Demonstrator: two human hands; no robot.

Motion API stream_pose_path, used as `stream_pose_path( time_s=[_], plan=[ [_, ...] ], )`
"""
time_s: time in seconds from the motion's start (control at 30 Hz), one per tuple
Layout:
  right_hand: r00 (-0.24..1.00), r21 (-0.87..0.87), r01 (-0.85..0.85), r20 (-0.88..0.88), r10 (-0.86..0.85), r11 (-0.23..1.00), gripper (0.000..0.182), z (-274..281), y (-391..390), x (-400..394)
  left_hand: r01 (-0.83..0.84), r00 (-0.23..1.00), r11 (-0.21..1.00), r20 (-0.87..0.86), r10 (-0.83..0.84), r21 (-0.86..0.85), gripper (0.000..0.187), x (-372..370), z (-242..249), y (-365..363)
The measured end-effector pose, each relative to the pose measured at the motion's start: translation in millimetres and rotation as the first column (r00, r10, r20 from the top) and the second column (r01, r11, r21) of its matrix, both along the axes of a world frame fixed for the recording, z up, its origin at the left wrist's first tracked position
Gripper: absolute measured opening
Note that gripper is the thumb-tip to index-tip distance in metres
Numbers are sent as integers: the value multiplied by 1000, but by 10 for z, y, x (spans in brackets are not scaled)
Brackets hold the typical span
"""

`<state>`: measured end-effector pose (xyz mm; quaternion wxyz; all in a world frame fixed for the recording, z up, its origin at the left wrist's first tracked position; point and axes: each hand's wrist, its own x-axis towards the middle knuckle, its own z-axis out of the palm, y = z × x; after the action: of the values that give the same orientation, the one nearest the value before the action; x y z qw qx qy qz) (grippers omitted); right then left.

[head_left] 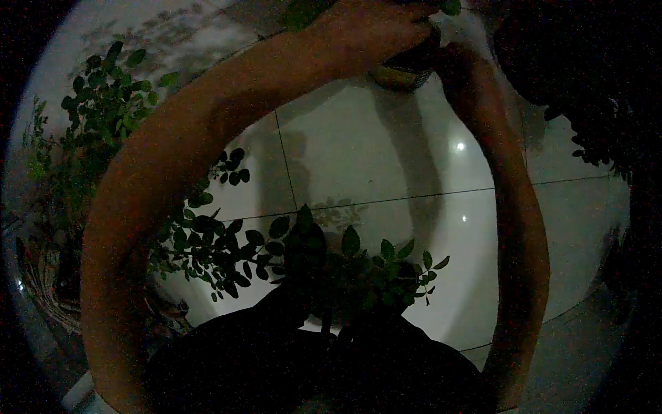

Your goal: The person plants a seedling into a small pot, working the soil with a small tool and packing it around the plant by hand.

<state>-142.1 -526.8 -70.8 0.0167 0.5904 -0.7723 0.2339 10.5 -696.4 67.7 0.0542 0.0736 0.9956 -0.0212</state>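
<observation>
At the top of the dim head view, my left hand [386, 33] is bent over a dark rounded object with a yellowish lower edge [402, 78]. Its fingers look closed around the upper part of this object, whose kind I cannot make out. My right hand [456, 61] is against or just beside the object's right side; its fingers are lost in shadow. Small green leaves [452, 7] show beyond the fingers at the top edge, and more leaves [305, 12] lie above my left wrist.
Leafy stems [110, 96] stand left of my left arm. A leafy plant [331, 262] is close to my body, above dark clothing [310, 366]. Dark foliage [586, 138] fills the upper right. Pale glossy floor tiles [358, 159] show between my arms. Thin stalks or roots [48, 290] lie at lower left.
</observation>
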Motion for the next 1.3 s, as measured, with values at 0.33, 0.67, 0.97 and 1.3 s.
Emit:
stream_pose_path(
  time_s=[0.33, 0.67, 0.97, 1.3],
  plan=[
    [859, -213, 222, 505, -87, 952, 21, -138, -51, 106, 41, 995, 999, -95, -41, -4, 31, 38, -108, -64],
    [955, 4, -49, 294, 45, 999, 24, 529, -160, -177, -20, 989, 995, -141, 34, 103, 33, 69, -120, -59],
    [983, 118, -154, 121, 139, 981, 21, 734, -36, 269, -134, 990, 984, 63, 127, 116, 30, 3, 18, -3],
    [898, -152, 63, 440, 10, 986, 14, -152, -4, 229, -47, 997, 995, -61, 52, 85, 42, 56, -101, -78]
  ],
)
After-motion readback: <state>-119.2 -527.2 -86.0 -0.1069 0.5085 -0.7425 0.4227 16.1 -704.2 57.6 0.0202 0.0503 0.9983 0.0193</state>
